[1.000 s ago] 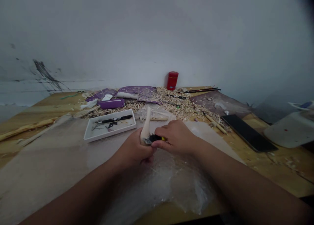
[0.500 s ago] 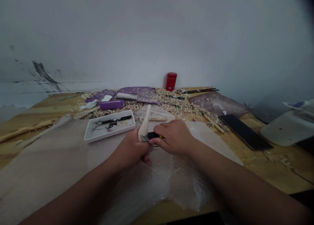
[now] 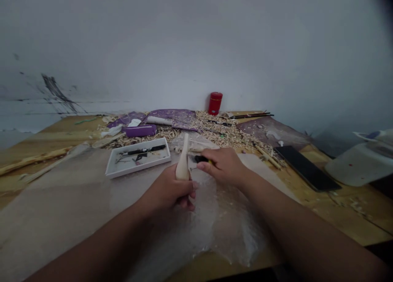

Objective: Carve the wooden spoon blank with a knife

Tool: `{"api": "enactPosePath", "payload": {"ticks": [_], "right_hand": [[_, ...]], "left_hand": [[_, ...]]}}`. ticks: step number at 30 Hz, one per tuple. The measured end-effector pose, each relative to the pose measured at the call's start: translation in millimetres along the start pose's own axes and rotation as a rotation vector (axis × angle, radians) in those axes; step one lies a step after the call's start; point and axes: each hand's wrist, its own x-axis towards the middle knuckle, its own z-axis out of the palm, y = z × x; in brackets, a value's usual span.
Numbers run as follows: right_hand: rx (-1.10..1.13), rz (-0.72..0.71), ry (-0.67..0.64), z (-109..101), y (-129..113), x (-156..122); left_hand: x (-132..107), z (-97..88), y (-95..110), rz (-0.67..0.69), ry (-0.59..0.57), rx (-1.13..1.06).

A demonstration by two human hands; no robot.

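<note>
1. While the left hand (image 3: 167,189) rests at lower centre of the frame, its fingers (image 3: 190,195) are closed around the lower part of a pale wooden carving (image 3: 182,163), which stands upright with its narrow end rising above the hand
2. The right hand (image 3: 222,165), just right of the carving, has its fingers (image 3: 208,159) closed on a black-and-yellow carving knife (image 3: 201,159), whose blade points left toward the carving; the blade is too small to tell whether it touches the wood
3. Below both hands, a crumpled clear plastic sheet (image 3: 233,228) lies on the wooden surface (image 3: 58,136)
4. Left of the carving, a white tray (image 3: 110,171) holds slim dark-handled tools
5. Along the upper middle of the frame, wood shavings (image 3: 221,130) are heaped around a purple pouch (image 3: 138,130), with a red tin (image 3: 215,103) standing against the wall behind them
6. At the right, a black slab (image 3: 307,168) lies on the surface, near a white plastic container (image 3: 362,164) at the frame's edge
</note>
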Motion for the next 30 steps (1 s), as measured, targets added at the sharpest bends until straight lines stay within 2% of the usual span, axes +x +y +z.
{"api": "enactPosePath", "payload": {"ticks": [3,6,11,14,18,21,25,30], "right_hand": [[0.030,-0.115,-0.088,1,-5,-1],[0.042,-0.163,-0.132,1,-7,-2],[-0.028,-0.148,-0.070,-1,-9,-1],[-0.081,-0.033,0.018,-5,-2,0],[-0.096,0.273,0.243,-12,23,2],[-0.041,0.376,0.358,-12,35,3],[0.025,0.276,0.260,-3,25,2],[0.232,-0.027,0.069,7,2,0]], "left_hand": [[2,-0.5,0,0.017,-0.008,-0.039],[1,0.9,2,0.019,-0.006,-0.006],[-5,2.9,6,-0.040,0.023,0.034],[-9,6.4,5,-0.035,-0.043,-0.029],[-14,12.2,-1,-0.045,-0.132,-0.097],[-14,12.1,-2,-0.038,-0.127,-0.167],[-11,6.1,-1,0.031,-0.120,-0.295],[-9,-0.7,-3,0.078,-0.303,-0.469]]}}
